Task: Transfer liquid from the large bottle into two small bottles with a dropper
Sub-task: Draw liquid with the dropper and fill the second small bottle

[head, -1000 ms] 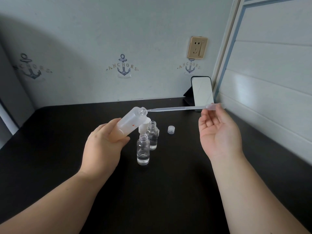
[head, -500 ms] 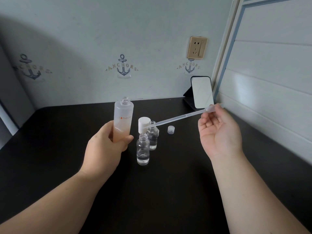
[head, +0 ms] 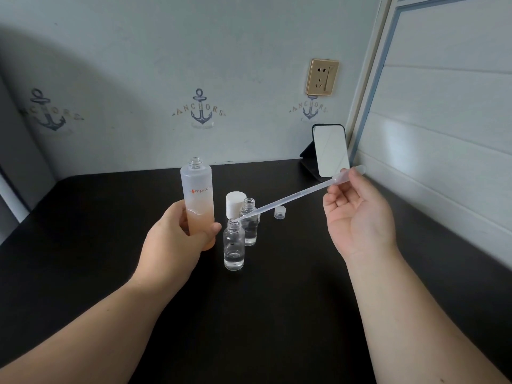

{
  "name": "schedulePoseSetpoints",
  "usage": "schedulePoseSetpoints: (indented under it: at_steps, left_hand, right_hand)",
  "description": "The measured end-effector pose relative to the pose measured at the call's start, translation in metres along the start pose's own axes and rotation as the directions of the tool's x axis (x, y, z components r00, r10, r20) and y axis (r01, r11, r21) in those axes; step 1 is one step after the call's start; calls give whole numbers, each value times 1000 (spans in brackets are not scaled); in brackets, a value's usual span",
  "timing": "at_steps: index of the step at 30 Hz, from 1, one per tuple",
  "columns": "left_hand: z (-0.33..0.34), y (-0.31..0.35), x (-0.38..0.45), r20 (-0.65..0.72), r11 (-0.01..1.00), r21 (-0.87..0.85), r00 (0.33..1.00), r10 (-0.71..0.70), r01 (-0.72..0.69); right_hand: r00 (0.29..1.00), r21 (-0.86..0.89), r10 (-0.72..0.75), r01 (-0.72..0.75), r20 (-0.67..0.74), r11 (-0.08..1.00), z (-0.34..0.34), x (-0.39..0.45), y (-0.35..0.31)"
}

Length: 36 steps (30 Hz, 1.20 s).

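My left hand [head: 177,239] grips the large frosted bottle [head: 197,195] upright, uncapped, with pinkish liquid in its lower half. My right hand [head: 357,214] pinches the bulb end of a clear plastic dropper [head: 288,199], which slants down to the left. Its tip rests at the mouth of the nearer small glass bottle [head: 234,245], which stands open on the black table with a little clear liquid at the bottom. The second small bottle [head: 249,225] stands just behind it, also open and holding some clear liquid.
A white cap [head: 235,202] stands behind the small bottles and a small clear cap [head: 279,212] lies to their right. A phone on a stand [head: 329,151] leans at the back right by the panelled wall. The black table [head: 249,314] runs to the back wall.
The large bottle went from tilted toward the dropper to upright. The dropper left its mouth and swung down, its tip now at the nearer small bottle's mouth.
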<state>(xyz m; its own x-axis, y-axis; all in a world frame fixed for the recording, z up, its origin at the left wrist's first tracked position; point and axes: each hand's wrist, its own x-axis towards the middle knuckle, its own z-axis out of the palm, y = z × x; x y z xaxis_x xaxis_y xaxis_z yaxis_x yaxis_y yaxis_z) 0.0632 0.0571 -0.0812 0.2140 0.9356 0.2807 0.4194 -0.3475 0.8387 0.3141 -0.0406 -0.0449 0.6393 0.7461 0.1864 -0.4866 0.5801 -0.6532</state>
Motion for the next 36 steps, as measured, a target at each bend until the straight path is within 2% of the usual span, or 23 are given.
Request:
schedulePoseSetpoints:
  at_steps: [4, 6, 11, 13, 17, 22, 25, 29, 36]
  left_hand:
    - [-5, -2, -5, 48, 992, -114, 998, -43, 49]
    - [-8, -2, -8, 30, 988, -140, 998, -54, 58]
    - [-15, 6, -16, -174, 997, -70, 985, 17, -29]
    - [-17, 9, -22, -193, 995, -51, 979, 71, -82]
    - [-18, 12, -31, -88, 984, -59, 983, 160, -165]
    - [-12, 11, -30, 224, 980, 16, 956, 188, -196]
    - [-7, 9, -27, 340, 963, 122, 921, 187, -241]
    - [-2, 10, -22, 341, 942, 207, 922, 184, -264]
    - [-5, 16, -25, 335, 928, 118, 894, 299, -354]
  right_hand:
    - [1000, -18, 5, -4, 25, 1000, 1, 0, 1]
    - [1000, -20, 5, -5, 31, 1000, 0, 0, 1]
    - [999, -24, -7, 8, 49, 1000, 0, 0, -1]
    - [998, -25, -9, 11, 56, 1000, 0, 0, -1]
    - [998, -22, -14, 15, 64, 1000, 0, 0, -2]
    - [998, -31, -19, 21, 65, 999, -1, 0, -1]
    - [998, -28, -22, 23, 61, 999, -1, 0, -1]
    - [998, -33, -30, 31, 50, 999, 0, 0, -2]
    - [999, -15, -48, 48, -20, 999, 4, -2, -4]
